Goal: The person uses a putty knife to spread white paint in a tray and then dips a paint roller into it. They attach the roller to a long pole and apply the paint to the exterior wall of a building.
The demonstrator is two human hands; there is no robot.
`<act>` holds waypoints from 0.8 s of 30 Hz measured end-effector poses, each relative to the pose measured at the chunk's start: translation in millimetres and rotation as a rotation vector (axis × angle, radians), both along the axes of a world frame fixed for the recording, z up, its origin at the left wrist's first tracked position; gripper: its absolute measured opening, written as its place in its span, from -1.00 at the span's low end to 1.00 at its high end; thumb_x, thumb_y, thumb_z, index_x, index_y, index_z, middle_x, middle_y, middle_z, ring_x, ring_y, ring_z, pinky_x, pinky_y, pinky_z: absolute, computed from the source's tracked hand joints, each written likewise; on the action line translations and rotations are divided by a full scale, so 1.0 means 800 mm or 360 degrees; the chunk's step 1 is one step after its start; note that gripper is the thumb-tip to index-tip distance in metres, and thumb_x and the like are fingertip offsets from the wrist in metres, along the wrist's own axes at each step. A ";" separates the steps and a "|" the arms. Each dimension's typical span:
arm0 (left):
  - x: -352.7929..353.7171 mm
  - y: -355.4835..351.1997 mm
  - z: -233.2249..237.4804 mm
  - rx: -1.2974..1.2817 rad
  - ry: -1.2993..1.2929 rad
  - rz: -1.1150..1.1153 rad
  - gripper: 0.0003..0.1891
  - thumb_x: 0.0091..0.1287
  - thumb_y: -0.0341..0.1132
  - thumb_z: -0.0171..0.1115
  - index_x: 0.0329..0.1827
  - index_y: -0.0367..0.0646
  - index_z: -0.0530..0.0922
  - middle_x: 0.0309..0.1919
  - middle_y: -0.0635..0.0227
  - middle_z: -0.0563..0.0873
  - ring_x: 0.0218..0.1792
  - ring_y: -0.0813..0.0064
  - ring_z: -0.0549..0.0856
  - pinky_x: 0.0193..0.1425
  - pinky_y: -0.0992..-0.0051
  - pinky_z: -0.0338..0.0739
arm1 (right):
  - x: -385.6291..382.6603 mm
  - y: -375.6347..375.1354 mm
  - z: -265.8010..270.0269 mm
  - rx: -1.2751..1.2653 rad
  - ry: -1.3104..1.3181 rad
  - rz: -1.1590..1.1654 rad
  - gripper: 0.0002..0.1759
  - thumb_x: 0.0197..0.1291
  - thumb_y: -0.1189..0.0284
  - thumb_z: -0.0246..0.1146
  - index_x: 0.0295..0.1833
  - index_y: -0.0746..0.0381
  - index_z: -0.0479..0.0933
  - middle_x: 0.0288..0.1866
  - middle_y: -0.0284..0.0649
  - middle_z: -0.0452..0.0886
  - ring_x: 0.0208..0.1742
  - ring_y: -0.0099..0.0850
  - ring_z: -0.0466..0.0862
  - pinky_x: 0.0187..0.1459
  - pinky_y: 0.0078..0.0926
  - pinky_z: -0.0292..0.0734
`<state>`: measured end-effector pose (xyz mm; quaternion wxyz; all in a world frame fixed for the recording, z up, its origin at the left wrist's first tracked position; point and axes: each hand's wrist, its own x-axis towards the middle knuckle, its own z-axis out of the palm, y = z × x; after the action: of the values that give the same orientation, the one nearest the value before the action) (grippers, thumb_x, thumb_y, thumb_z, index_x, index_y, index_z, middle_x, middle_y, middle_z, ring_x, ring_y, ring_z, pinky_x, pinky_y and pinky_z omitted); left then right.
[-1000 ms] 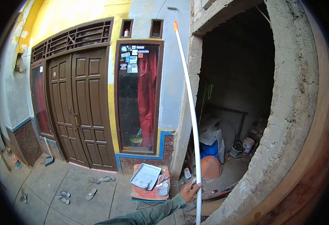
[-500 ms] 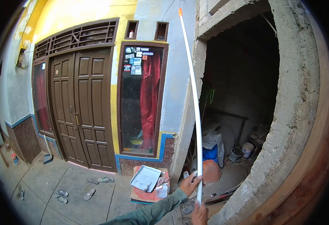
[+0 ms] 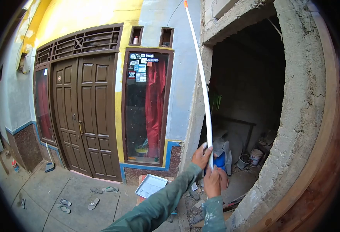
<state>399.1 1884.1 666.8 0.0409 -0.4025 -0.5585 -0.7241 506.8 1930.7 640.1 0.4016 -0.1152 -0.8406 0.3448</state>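
Observation:
Both of my hands grip a long white pole [image 3: 205,92] that leans up the wall, with an orange collar near its upper end at the top of the view. My left hand [image 3: 202,157] is wrapped round the pole above, and my right hand [image 3: 212,181] closes round its lower end just below. What the pole carries at the top is out of view. Behind my left sleeve, a paint tray [image 3: 150,185] with pale paint rests on a low reddish stand, partly covered by my arm. The upper wall [image 3: 182,92] beside the pole is pale blue-grey.
A dark opening with a rough concrete frame [image 3: 299,89] stands at right. Inside are a white bucket [image 3: 256,154] and a blue item [image 3: 220,163]. Left are a curtained window [image 3: 144,108], brown double doors [image 3: 83,116], several sandals [image 3: 94,203] and a dustpan [image 3: 50,167].
Both hands have risen with the pole, and its orange collar sits higher, at the top edge. My left arm now covers more of the tray and stand.

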 end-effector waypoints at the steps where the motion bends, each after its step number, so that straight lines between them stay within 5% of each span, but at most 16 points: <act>1: -0.007 0.004 0.009 -0.0006 0.0000 0.0001 -0.68 0.44 -0.18 0.04 0.07 -0.26 0.43 -0.43 0.33 0.69 -0.44 0.61 0.63 -0.33 0.55 0.52 | -0.003 -0.001 0.007 0.0004 0.0037 -0.0031 -0.55 0.34 0.25 -0.04 -0.09 0.50 0.43 -0.27 0.38 0.52 -0.15 0.26 0.52 -0.14 0.07 0.36; 7: -0.009 0.009 0.002 -0.0053 0.0125 0.0036 -0.68 0.43 -0.18 0.05 0.04 -0.27 0.43 -0.45 0.31 0.70 -0.45 0.59 0.63 -0.34 0.54 0.52 | 0.005 0.008 -0.012 -0.0001 0.0105 -0.0053 -0.55 0.36 0.22 -0.05 -0.10 0.48 0.44 -0.33 0.35 0.53 -0.23 0.27 0.53 -0.19 0.12 0.35; 15: -0.018 0.005 -0.068 -0.0173 0.0028 0.0022 -0.66 0.41 -0.13 0.08 -0.02 -0.27 0.43 -0.43 0.27 0.69 -0.42 0.56 0.64 -0.29 0.52 0.52 | 0.090 0.008 -0.207 0.0006 -0.0378 -0.0181 -0.54 0.38 0.20 -0.08 -0.11 0.47 0.42 -0.35 0.32 0.52 -0.24 0.27 0.51 -0.21 0.09 0.32; 17: -0.023 -0.001 -0.071 -0.0228 -0.0016 0.0015 -0.66 0.41 -0.13 0.08 -0.02 -0.27 0.43 -0.43 0.26 0.70 -0.41 0.54 0.65 -0.28 0.51 0.53 | 0.095 0.046 -0.360 0.1639 -0.0307 -0.0520 -0.66 0.22 0.41 0.04 0.06 0.31 0.49 -0.26 -0.05 0.51 -0.19 -0.10 0.52 -0.16 -0.12 0.46; 21: -0.029 0.000 -0.076 -0.0254 -0.0137 -0.0022 -0.67 0.41 -0.15 0.07 -0.03 -0.30 0.42 -0.43 0.24 0.70 -0.41 0.50 0.67 -0.27 0.49 0.57 | 0.151 0.041 -0.497 0.1902 -0.0280 -0.1109 -0.63 0.30 0.26 0.04 0.07 0.27 0.47 -0.35 0.04 0.51 -0.26 -0.05 0.53 -0.17 -0.12 0.45; 24: -0.034 0.007 -0.081 -0.0087 -0.0268 -0.0167 -0.68 0.42 -0.19 0.06 -0.03 -0.33 0.40 -0.41 0.19 0.70 -0.40 0.46 0.69 -0.26 0.46 0.60 | 0.186 0.010 -0.470 0.0384 -0.0627 -0.0287 -0.63 0.30 0.26 0.04 0.07 0.28 0.47 -0.34 0.04 0.52 -0.26 -0.05 0.53 -0.16 -0.11 0.45</act>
<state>371.6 1889.6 602.0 -0.0551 -0.3698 -0.5576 -0.7411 655.9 1938.5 264.4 0.2699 -0.2060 -0.9240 0.1756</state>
